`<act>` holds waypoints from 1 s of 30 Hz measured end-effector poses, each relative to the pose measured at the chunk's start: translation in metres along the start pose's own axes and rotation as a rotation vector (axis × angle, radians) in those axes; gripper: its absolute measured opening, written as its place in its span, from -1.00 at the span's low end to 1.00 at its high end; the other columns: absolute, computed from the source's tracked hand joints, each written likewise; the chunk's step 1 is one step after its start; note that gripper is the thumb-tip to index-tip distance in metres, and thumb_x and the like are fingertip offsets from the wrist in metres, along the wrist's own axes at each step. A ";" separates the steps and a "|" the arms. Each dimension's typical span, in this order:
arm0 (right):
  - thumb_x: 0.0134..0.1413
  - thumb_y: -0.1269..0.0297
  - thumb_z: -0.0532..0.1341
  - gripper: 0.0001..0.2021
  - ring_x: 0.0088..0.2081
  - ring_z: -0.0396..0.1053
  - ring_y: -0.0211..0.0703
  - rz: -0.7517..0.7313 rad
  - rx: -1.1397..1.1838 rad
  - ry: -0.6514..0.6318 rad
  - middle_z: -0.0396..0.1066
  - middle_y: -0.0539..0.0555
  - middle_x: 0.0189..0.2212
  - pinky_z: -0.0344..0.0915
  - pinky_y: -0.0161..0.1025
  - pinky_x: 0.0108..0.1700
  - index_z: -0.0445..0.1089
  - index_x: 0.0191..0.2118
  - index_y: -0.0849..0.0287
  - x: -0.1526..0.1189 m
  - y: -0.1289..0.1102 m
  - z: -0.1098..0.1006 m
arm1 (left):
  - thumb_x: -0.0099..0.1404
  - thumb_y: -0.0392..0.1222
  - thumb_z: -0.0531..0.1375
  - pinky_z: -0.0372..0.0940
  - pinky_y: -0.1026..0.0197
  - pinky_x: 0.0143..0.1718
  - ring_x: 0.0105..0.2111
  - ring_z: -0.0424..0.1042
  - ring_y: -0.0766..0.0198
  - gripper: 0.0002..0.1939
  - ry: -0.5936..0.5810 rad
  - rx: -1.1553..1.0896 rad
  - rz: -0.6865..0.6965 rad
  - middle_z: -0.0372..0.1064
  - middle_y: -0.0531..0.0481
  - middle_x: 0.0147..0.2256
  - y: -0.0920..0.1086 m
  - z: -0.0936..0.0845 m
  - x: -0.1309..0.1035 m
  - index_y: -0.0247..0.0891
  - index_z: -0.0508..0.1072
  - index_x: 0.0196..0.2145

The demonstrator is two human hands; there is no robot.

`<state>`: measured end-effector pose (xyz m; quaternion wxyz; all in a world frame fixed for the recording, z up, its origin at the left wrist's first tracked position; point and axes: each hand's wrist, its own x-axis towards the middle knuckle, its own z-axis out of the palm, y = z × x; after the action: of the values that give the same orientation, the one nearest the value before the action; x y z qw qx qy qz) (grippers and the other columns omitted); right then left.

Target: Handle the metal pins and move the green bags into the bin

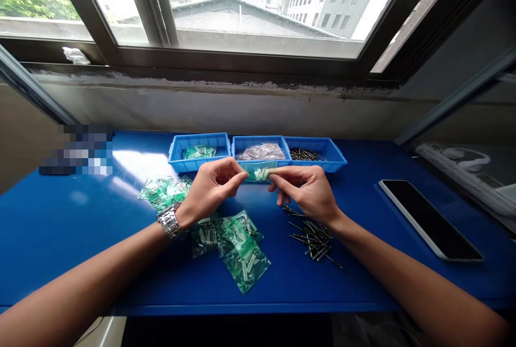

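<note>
We find both hands engaged on one small green bag point(261, 173), which is held in front of the middle blue tray point(262, 137). The left hand point(213, 188) pinches its left end between thumb and forefinger; the right hand point(312, 191) pinches its right end likewise, its other fingers curled. We note pale pieces showing through the bag's film. Three trays stand in a row on the blue tabletop point(80, 234): the left tray point(193, 165) contains filled green packets point(199, 151), the middle one whitish items point(262, 151) that we cannot identify, the right tray point(336, 167) dark slender pins point(306, 154). Further filled packets point(244, 236) overlap below the hands, with another cluster point(163, 191) beside the left hand. A loose heap of dark pins point(316, 236) lies below the right hand. We record a phone point(431, 220) at far right and a metal watch point(169, 220) on the left wrist.
</note>
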<state>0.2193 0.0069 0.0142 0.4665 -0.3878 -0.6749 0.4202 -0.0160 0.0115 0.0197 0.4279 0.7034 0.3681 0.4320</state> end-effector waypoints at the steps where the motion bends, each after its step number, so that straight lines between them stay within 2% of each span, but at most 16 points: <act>1: 0.19 0.24 0.39 -0.82 -0.57 0.54 -0.19 -0.006 -0.016 0.007 0.64 0.09 -0.40 0.42 -0.32 -0.63 0.67 -0.13 0.16 0.000 -0.001 0.000 | 0.40 -0.18 0.29 0.31 0.38 -0.56 -0.53 0.44 0.40 -0.84 0.011 0.017 0.024 0.46 0.06 -0.49 -0.001 0.000 0.000 -0.28 0.47 -0.32; 3: 0.22 0.28 0.36 -0.79 -0.48 0.59 -0.14 -0.026 -0.079 0.030 0.66 0.13 -0.28 0.49 -0.27 -0.56 0.65 -0.05 0.13 -0.001 -0.002 0.000 | 0.40 -0.22 0.28 0.46 0.33 -0.43 -0.33 0.58 0.30 -0.94 0.059 0.093 0.102 0.57 -0.02 -0.30 -0.002 0.000 -0.001 -0.26 0.52 -0.20; 6: 0.25 0.37 0.29 -0.65 -0.48 0.57 -0.19 -0.078 -0.195 0.076 0.63 0.11 -0.06 0.56 -0.20 -0.49 0.56 0.12 0.05 -0.002 -0.003 0.000 | 0.40 -0.28 0.28 0.56 0.18 -0.07 -0.04 0.59 0.21 -0.81 0.113 0.218 0.212 0.58 -0.04 -0.05 -0.004 0.000 -0.002 -0.19 0.52 -0.04; 9: 0.26 0.39 0.26 -0.58 -0.47 0.57 -0.20 -0.121 -0.248 0.088 0.59 0.07 0.02 0.60 -0.16 -0.43 0.49 0.20 0.00 -0.004 -0.004 0.000 | 0.41 -0.28 0.28 0.54 0.14 0.04 0.01 0.58 0.21 -0.78 0.119 0.263 0.262 0.58 -0.01 -0.01 -0.005 0.000 -0.001 -0.17 0.49 0.00; 16: 0.28 0.38 0.24 -0.61 -0.46 0.57 -0.22 -0.142 -0.267 0.077 0.56 0.07 0.07 0.61 -0.18 -0.40 0.50 0.19 0.02 -0.004 -0.003 -0.001 | 0.41 -0.30 0.26 0.57 0.13 0.00 -0.03 0.61 0.20 -0.82 0.156 0.297 0.287 0.60 -0.01 -0.05 -0.005 0.000 -0.001 -0.18 0.50 -0.03; 20: 0.28 0.34 0.27 -0.65 -0.43 0.58 -0.20 -0.131 -0.264 0.098 0.59 0.11 0.03 0.60 -0.15 -0.33 0.54 0.15 0.06 -0.003 -0.002 -0.001 | 0.41 -0.28 0.26 0.56 0.12 -0.04 -0.09 0.61 0.21 -0.85 0.162 0.288 0.268 0.60 -0.01 -0.10 -0.002 0.000 -0.001 -0.18 0.53 -0.07; 22: 0.28 0.27 0.30 -0.74 -0.38 0.60 -0.14 -0.113 -0.239 0.100 0.65 0.11 -0.12 0.60 -0.15 -0.31 0.61 0.04 0.09 -0.002 -0.003 0.000 | 0.41 -0.25 0.27 0.55 0.14 -0.10 -0.16 0.62 0.23 -0.92 0.145 0.261 0.220 0.61 -0.02 -0.18 0.000 0.000 -0.001 -0.20 0.54 -0.14; 24: 0.27 0.21 0.32 -0.83 -0.41 0.59 -0.13 -0.089 -0.223 0.078 0.65 0.08 -0.35 0.57 -0.18 -0.34 0.67 -0.17 0.14 -0.001 -0.006 0.001 | 0.41 -0.21 0.28 0.53 0.20 -0.23 -0.30 0.61 0.26 -0.94 0.103 0.192 0.140 0.59 -0.02 -0.31 0.003 0.001 -0.001 -0.24 0.53 -0.24; 27: 0.30 0.15 0.30 -0.71 -0.56 0.48 -0.21 -0.045 -0.219 0.031 0.52 0.01 -0.57 0.46 -0.25 -0.47 0.58 -0.42 0.18 -0.001 -0.011 0.003 | 0.39 -0.16 0.29 0.44 0.29 -0.47 -0.52 0.50 0.34 -0.83 0.032 0.038 0.008 0.49 0.02 -0.49 0.005 0.001 0.000 -0.28 0.47 -0.34; 30: 0.32 0.11 0.27 -0.64 -0.62 0.40 -0.26 -0.013 -0.194 0.021 0.44 -0.02 -0.63 0.37 -0.30 -0.54 0.50 -0.48 0.18 -0.002 -0.014 0.004 | 0.38 -0.12 0.30 0.35 0.34 -0.56 -0.61 0.40 0.39 -0.77 0.000 -0.068 -0.063 0.40 0.06 -0.57 0.007 0.002 0.001 -0.28 0.43 -0.38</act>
<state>0.2144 0.0001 0.0256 0.4364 -0.4312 -0.7101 0.3456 -0.0130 0.0093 0.0255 0.4649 0.6766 0.3751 0.4305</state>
